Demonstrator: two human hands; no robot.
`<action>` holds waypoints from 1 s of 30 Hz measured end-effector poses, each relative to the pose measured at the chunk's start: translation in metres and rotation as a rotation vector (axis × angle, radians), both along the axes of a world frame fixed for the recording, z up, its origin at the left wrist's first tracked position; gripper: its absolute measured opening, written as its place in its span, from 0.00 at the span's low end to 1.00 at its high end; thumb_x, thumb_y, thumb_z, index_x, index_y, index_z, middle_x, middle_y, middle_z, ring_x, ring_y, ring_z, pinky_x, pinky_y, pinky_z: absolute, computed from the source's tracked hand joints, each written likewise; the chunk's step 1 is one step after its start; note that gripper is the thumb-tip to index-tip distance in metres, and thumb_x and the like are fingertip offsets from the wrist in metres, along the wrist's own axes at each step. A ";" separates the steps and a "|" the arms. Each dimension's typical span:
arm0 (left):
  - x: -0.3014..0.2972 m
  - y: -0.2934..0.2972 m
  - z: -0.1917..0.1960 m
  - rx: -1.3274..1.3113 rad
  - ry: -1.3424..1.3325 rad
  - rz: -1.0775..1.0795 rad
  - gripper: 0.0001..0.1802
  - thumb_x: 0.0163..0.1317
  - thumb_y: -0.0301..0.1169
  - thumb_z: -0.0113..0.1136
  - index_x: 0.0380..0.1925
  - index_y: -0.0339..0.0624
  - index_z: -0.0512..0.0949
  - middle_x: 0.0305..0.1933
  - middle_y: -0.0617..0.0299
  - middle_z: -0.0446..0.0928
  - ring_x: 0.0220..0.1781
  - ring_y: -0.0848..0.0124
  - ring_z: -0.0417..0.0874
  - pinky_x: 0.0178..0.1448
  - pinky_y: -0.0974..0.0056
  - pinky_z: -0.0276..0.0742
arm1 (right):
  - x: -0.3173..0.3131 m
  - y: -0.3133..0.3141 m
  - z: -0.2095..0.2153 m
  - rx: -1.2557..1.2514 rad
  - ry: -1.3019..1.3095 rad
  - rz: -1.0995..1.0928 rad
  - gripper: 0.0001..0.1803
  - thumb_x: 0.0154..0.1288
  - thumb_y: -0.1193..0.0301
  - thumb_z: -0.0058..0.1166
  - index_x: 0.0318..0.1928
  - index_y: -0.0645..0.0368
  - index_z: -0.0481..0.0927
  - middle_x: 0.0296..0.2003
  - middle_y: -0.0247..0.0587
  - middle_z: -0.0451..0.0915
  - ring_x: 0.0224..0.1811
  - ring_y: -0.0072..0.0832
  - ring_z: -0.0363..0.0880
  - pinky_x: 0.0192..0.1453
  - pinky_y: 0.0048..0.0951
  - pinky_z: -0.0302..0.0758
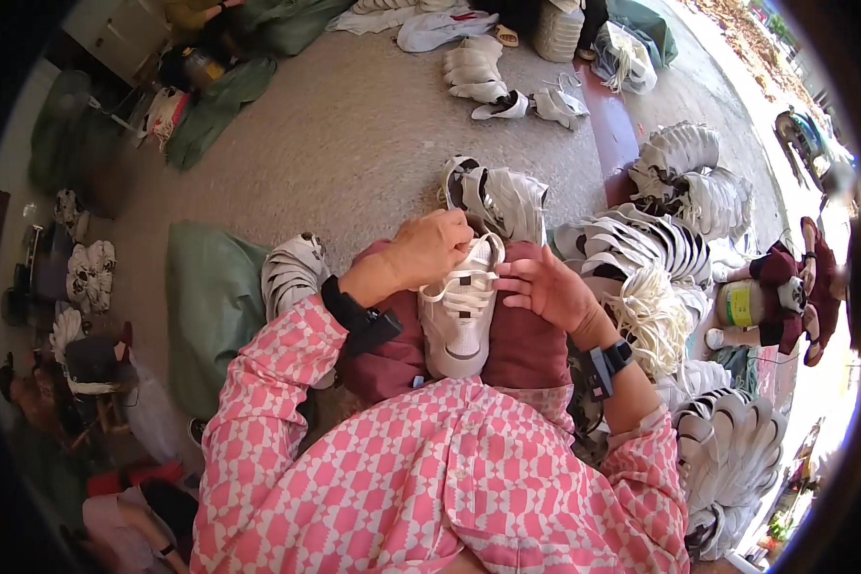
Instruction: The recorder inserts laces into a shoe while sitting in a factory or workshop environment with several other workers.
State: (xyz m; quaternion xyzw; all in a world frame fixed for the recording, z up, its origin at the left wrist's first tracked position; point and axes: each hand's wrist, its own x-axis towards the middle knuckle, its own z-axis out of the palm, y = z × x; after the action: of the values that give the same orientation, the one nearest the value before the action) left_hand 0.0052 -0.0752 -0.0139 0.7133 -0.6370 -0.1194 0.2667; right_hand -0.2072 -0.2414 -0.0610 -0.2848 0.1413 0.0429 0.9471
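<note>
A white shoe upper (456, 330) lies lengthwise between my thighs, toe toward me, its front eyelet rows threaded with a cream shoelace (489, 251). A loop of that lace stands up at the collar end. My left hand (429, 251) is closed beside the upper's left edge, fingers bent in a pinch at the lace; the fingertips are partly hidden. On the other side my right hand (555, 292) is open, its fingers spread and pointing at the eyelets. Just beyond the knees sits a bunch of similar white uppers (507, 201).
On my right are stacked uppers (641, 249) and a bundle of loose cream laces (649, 320). More uppers (295, 273) stand at my left by a green cloth (210, 316). Other people sit at the far left and at the right (808, 287). Further uppers (475, 69) lie ahead on the floor.
</note>
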 end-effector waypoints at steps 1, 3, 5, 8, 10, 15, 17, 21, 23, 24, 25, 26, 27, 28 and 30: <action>0.004 0.000 -0.001 -0.014 0.033 -0.003 0.04 0.56 0.29 0.59 0.28 0.41 0.77 0.37 0.58 0.75 0.41 0.58 0.79 0.44 0.57 0.74 | -0.001 0.001 -0.003 -0.034 -0.007 0.012 0.31 0.79 0.47 0.34 0.54 0.64 0.76 0.56 0.47 0.79 0.54 0.39 0.81 0.58 0.36 0.78; 0.012 0.000 -0.003 -0.032 0.098 -0.013 0.04 0.55 0.26 0.59 0.30 0.38 0.76 0.36 0.57 0.76 0.38 0.56 0.80 0.40 0.58 0.75 | -0.001 0.002 -0.008 -0.059 -0.068 0.015 0.27 0.79 0.51 0.36 0.54 0.63 0.75 0.51 0.46 0.80 0.49 0.38 0.82 0.55 0.37 0.79; 0.027 0.003 -0.002 0.004 0.189 -0.012 0.04 0.56 0.26 0.59 0.30 0.38 0.77 0.34 0.58 0.76 0.36 0.60 0.79 0.41 0.59 0.75 | -0.001 0.004 -0.010 -0.088 -0.082 -0.006 0.22 0.80 0.56 0.38 0.54 0.62 0.74 0.47 0.45 0.80 0.44 0.37 0.83 0.52 0.37 0.81; 0.045 0.010 0.000 0.048 0.259 0.123 0.04 0.57 0.25 0.59 0.31 0.36 0.78 0.35 0.59 0.78 0.36 0.67 0.80 0.42 0.62 0.76 | -0.001 0.005 -0.009 -0.142 -0.039 -0.065 0.15 0.79 0.65 0.42 0.56 0.61 0.71 0.43 0.45 0.80 0.38 0.36 0.84 0.46 0.37 0.83; 0.055 0.015 0.003 0.054 0.285 0.271 0.04 0.58 0.25 0.59 0.32 0.36 0.78 0.36 0.58 0.80 0.38 0.68 0.81 0.43 0.63 0.77 | -0.002 0.008 -0.007 -0.168 -0.001 -0.085 0.14 0.77 0.71 0.43 0.58 0.61 0.69 0.42 0.46 0.81 0.36 0.36 0.84 0.43 0.37 0.84; 0.044 0.036 0.003 0.050 0.384 0.219 0.13 0.59 0.29 0.64 0.45 0.40 0.79 0.46 0.58 0.79 0.48 0.67 0.80 0.50 0.63 0.79 | 0.000 0.012 0.000 -0.238 0.029 -0.085 0.14 0.76 0.74 0.43 0.58 0.61 0.69 0.42 0.46 0.80 0.36 0.34 0.84 0.43 0.36 0.84; 0.037 0.042 0.001 -0.012 0.493 0.102 0.16 0.60 0.30 0.65 0.48 0.43 0.79 0.50 0.58 0.78 0.54 0.67 0.78 0.51 0.62 0.79 | 0.001 0.013 0.006 -0.266 0.042 -0.083 0.13 0.76 0.73 0.44 0.57 0.61 0.70 0.41 0.45 0.81 0.35 0.32 0.83 0.42 0.34 0.84; 0.043 0.044 -0.003 -0.017 0.163 -0.132 0.17 0.59 0.30 0.66 0.49 0.46 0.80 0.56 0.62 0.72 0.61 0.66 0.72 0.56 0.62 0.80 | 0.005 0.006 0.028 -0.658 0.156 -0.017 0.09 0.75 0.72 0.48 0.49 0.62 0.76 0.37 0.38 0.82 0.35 0.25 0.82 0.41 0.27 0.82; 0.046 0.044 -0.006 0.071 0.367 -0.189 0.17 0.58 0.30 0.66 0.49 0.46 0.80 0.55 0.62 0.72 0.61 0.67 0.73 0.55 0.63 0.80 | 0.014 0.003 0.041 -0.893 0.143 -0.035 0.06 0.73 0.73 0.53 0.43 0.62 0.81 0.33 0.30 0.82 0.33 0.15 0.78 0.39 0.18 0.76; 0.048 0.042 -0.008 0.138 0.451 -0.218 0.17 0.58 0.30 0.67 0.49 0.46 0.80 0.55 0.62 0.72 0.60 0.67 0.73 0.55 0.63 0.80 | 0.021 0.003 0.046 -0.960 0.105 -0.031 0.06 0.72 0.74 0.53 0.44 0.63 0.81 0.34 0.30 0.82 0.32 0.15 0.77 0.39 0.18 0.75; 0.050 0.039 -0.009 0.119 0.452 -0.244 0.17 0.55 0.28 0.68 0.46 0.45 0.80 0.50 0.63 0.74 0.57 0.69 0.74 0.51 0.64 0.79 | 0.029 0.004 0.051 -1.022 0.052 -0.030 0.07 0.72 0.75 0.53 0.45 0.63 0.81 0.34 0.30 0.82 0.32 0.14 0.76 0.39 0.18 0.74; 0.052 0.036 -0.010 0.150 0.505 -0.245 0.17 0.54 0.28 0.69 0.45 0.44 0.80 0.48 0.63 0.74 0.55 0.70 0.75 0.50 0.65 0.78 | 0.036 0.004 0.055 -1.098 0.056 -0.026 0.07 0.72 0.75 0.54 0.47 0.63 0.81 0.34 0.30 0.82 0.32 0.14 0.75 0.39 0.17 0.73; 0.054 0.033 -0.011 0.186 0.556 -0.249 0.17 0.53 0.28 0.69 0.44 0.43 0.80 0.47 0.63 0.74 0.53 0.71 0.75 0.48 0.65 0.78 | 0.043 0.008 0.058 -1.167 -0.065 -0.063 0.06 0.70 0.75 0.57 0.45 0.62 0.82 0.31 0.29 0.81 0.30 0.14 0.72 0.33 0.18 0.68; 0.055 0.031 -0.012 0.227 0.615 -0.246 0.17 0.52 0.27 0.70 0.43 0.43 0.80 0.45 0.63 0.74 0.51 0.71 0.76 0.47 0.65 0.77 | 0.052 0.011 0.060 -1.265 -0.103 -0.035 0.07 0.68 0.75 0.58 0.44 0.62 0.83 0.31 0.30 0.81 0.30 0.16 0.74 0.34 0.20 0.70; 0.055 0.028 -0.015 0.207 0.616 -0.248 0.16 0.51 0.27 0.71 0.41 0.41 0.79 0.43 0.63 0.74 0.49 0.71 0.76 0.47 0.65 0.76 | 0.067 0.015 0.062 -1.466 -0.224 0.019 0.07 0.66 0.75 0.59 0.44 0.61 0.83 0.33 0.34 0.82 0.31 0.22 0.78 0.36 0.25 0.73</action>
State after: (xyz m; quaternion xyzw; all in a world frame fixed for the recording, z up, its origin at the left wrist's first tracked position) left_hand 0.0598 -0.0471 -0.0287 0.5841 -0.5929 -0.4246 0.3564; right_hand -0.1401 -0.2263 0.0012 -0.8478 0.0339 -0.0837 0.5225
